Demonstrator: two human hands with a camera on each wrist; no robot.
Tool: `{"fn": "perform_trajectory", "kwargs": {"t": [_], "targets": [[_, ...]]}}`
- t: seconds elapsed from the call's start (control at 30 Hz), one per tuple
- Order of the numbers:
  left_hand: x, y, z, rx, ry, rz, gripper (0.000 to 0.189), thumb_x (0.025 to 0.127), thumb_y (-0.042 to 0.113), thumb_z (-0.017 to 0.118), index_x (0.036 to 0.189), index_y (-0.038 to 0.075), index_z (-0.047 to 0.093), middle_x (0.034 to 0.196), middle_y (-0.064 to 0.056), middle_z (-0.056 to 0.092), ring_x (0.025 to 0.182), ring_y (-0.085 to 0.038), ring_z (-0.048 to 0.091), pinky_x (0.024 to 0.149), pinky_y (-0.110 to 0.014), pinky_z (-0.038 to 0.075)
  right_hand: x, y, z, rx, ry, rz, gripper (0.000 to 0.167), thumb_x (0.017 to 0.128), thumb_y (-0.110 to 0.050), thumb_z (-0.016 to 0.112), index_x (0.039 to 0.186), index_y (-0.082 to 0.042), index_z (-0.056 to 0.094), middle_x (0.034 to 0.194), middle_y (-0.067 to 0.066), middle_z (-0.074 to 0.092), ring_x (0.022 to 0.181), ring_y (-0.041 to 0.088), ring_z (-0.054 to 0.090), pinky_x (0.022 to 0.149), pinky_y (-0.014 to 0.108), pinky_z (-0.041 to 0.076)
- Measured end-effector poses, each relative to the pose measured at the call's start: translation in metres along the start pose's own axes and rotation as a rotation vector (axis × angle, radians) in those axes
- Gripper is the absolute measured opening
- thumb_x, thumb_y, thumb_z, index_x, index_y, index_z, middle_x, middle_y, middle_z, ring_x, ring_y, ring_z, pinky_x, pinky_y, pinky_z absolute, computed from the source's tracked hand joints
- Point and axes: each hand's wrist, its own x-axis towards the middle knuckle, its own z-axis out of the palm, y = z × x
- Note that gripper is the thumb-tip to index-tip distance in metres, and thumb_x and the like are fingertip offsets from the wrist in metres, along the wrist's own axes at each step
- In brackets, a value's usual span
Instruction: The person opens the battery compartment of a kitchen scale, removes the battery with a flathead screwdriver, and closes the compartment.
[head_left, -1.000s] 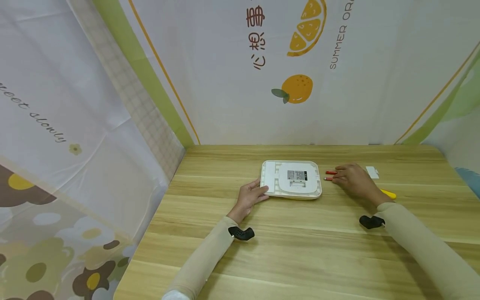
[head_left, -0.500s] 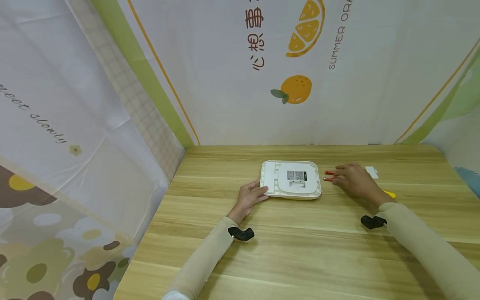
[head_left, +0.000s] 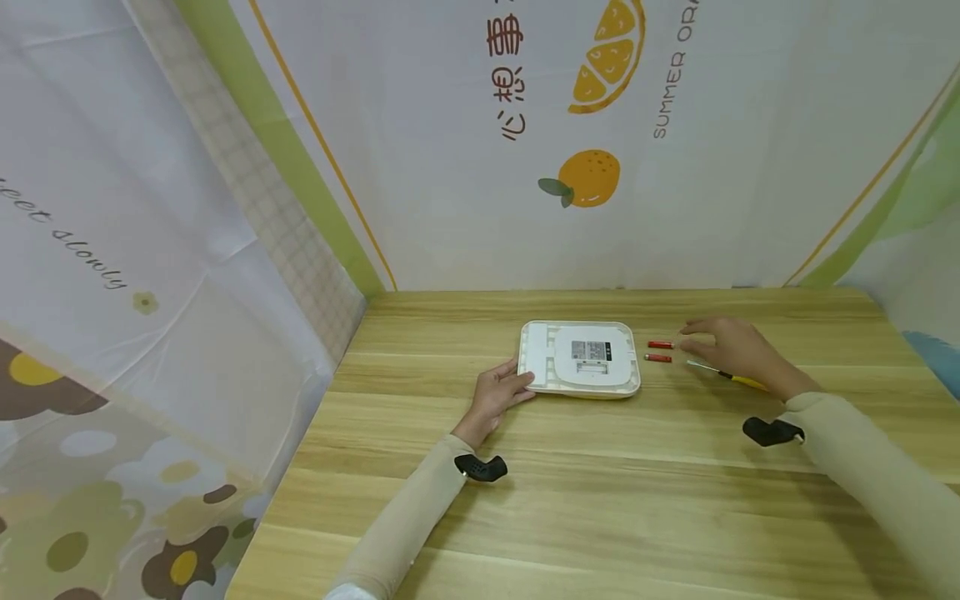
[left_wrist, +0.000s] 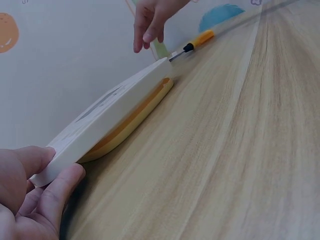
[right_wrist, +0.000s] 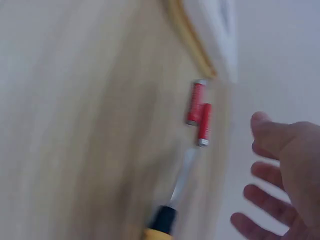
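My left hand (head_left: 497, 395) grips the left edge of a white plastic device (head_left: 539, 350), thumb on top and fingers beneath. The device lies with a label and a small open battery compartment (head_left: 593, 367) facing up; its yellow-edged other side (left_wrist: 131, 124) shows below in the left wrist view. Two red batteries (head_left: 661, 344) (right_wrist: 196, 102) lie on the table just right of it. Above the table, beyond the batteries, my right hand (head_left: 738, 348) hovers with loosely spread fingers and nothing in them. Under it lies a screwdriver (head_left: 746, 382) with a yellow and black handle.
The wooden table (head_left: 555, 483) runs back to a hanging white cloth (head_left: 450, 208) printed with oranges and lettering. Another patterned cloth (head_left: 180, 358) hangs along the left side.
My right hand has lifted off the red batteries and moved right, uncovering them and the screwdriver's shaft. The small white cover that lay behind it is now hidden. The left hand keeps its grip.
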Motion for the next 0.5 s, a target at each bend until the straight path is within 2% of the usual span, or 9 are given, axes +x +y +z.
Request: {"fn": "perform_trajectory", "kwargs": {"t": [0.03, 0.07, 0.1, 0.13, 0.17, 0.2, 0.27, 0.4, 0.5], "targets": [[0.000, 0.000, 0.000, 0.003, -0.002, 0.000, 0.055, 0.098, -0.002, 0.066, 0.149, -0.006, 0.045, 0.131, -0.031, 0.062, 0.078, -0.010, 0.066, 0.090, -0.034, 0.064, -0.001, 0.002, -0.004, 0.004, 0.005, 0.015, 0.040, 0.103, -0.026, 0.065, 0.125, 0.007, 0.069, 0.126, 0.031, 0.065, 0.099, 0.046, 0.068, 0.084, 0.062, 0.059], [0.000, 0.000, 0.000, 0.001, -0.003, -0.004, 0.055, 0.098, -0.002, 0.066, 0.149, -0.006, 0.045, 0.131, -0.031, 0.062, 0.078, -0.010, 0.067, 0.089, -0.033, 0.064, -0.002, 0.005, -0.009, 0.008, 0.004, 0.039, 0.044, 0.104, -0.029, 0.063, 0.127, 0.007, 0.067, 0.116, 0.030, 0.070, 0.083, 0.039, 0.069, 0.074, 0.055, 0.061], [0.000, 0.000, 0.000, -0.001, -0.003, -0.006, 0.055, 0.098, -0.002, 0.066, 0.149, -0.006, 0.045, 0.130, -0.031, 0.063, 0.078, -0.010, 0.067, 0.089, -0.033, 0.064, -0.003, 0.007, -0.013, 0.010, 0.009, 0.063, 0.047, 0.105, -0.032, 0.061, 0.129, 0.008, 0.066, 0.102, 0.029, 0.072, 0.066, 0.031, 0.065, 0.062, 0.048, 0.060], [0.000, 0.000, 0.000, -0.001, -0.004, -0.005, 0.055, 0.098, -0.002, 0.066, 0.149, -0.006, 0.046, 0.130, -0.031, 0.063, 0.078, -0.010, 0.067, 0.089, -0.033, 0.064, -0.005, 0.010, -0.016, 0.012, 0.020, 0.088, 0.051, 0.106, -0.035, 0.058, 0.130, 0.009, 0.065, 0.097, 0.030, 0.072, 0.054, 0.024, 0.056, 0.052, 0.042, 0.055], [0.000, 0.000, 0.000, -0.003, -0.004, -0.006, 0.055, 0.098, -0.002, 0.066, 0.149, -0.006, 0.046, 0.130, -0.030, 0.063, 0.079, -0.010, 0.067, 0.089, -0.033, 0.064, -0.006, 0.014, -0.019, 0.014, 0.026, 0.119, 0.055, 0.107, -0.039, 0.055, 0.131, 0.011, 0.063, 0.083, 0.026, 0.071, 0.046, 0.017, 0.044, 0.045, 0.035, 0.048], [-0.001, 0.000, -0.001, -0.002, -0.005, -0.003, 0.055, 0.098, -0.002, 0.066, 0.149, -0.006, 0.045, 0.130, -0.030, 0.063, 0.079, -0.010, 0.067, 0.090, -0.034, 0.064, -0.008, 0.019, -0.022, 0.018, 0.038, 0.148, 0.059, 0.107, -0.041, 0.053, 0.131, 0.012, 0.062, 0.069, 0.023, 0.067, 0.044, 0.012, 0.032, 0.040, 0.029, 0.040], [0.000, 0.000, 0.000, -0.009, -0.005, -0.005, 0.056, 0.098, -0.002, 0.066, 0.149, -0.005, 0.045, 0.130, -0.030, 0.063, 0.079, -0.011, 0.067, 0.090, -0.034, 0.064, -0.011, 0.027, -0.025, 0.016, 0.052, 0.214, 0.065, 0.108, -0.046, 0.049, 0.133, 0.013, 0.059, 0.051, 0.014, 0.054, 0.044, 0.009, 0.020, 0.037, 0.022, 0.027], [0.000, 0.000, 0.000, -0.003, -0.010, 0.001, 0.055, 0.098, -0.003, 0.065, 0.149, -0.006, 0.045, 0.130, -0.031, 0.062, 0.079, -0.011, 0.067, 0.091, -0.035, 0.063, -0.019, 0.044, -0.026, 0.034, 0.080, 0.320, 0.065, 0.108, -0.045, 0.048, 0.136, 0.013, 0.056, 0.044, -0.001, 0.039, 0.045, 0.009, 0.020, 0.038, 0.021, 0.026], [-0.001, 0.001, 0.000, 0.001, -0.010, -0.002, 0.054, 0.099, -0.002, 0.065, 0.149, -0.005, 0.046, 0.130, -0.030, 0.063, 0.079, -0.010, 0.066, 0.091, -0.034, 0.063, -0.023, 0.053, -0.024, 0.040, 0.097, 0.381, 0.062, 0.107, -0.042, 0.050, 0.137, 0.012, 0.056, 0.047, 0.003, 0.042, 0.046, 0.011, 0.022, 0.038, 0.024, 0.028]]}}
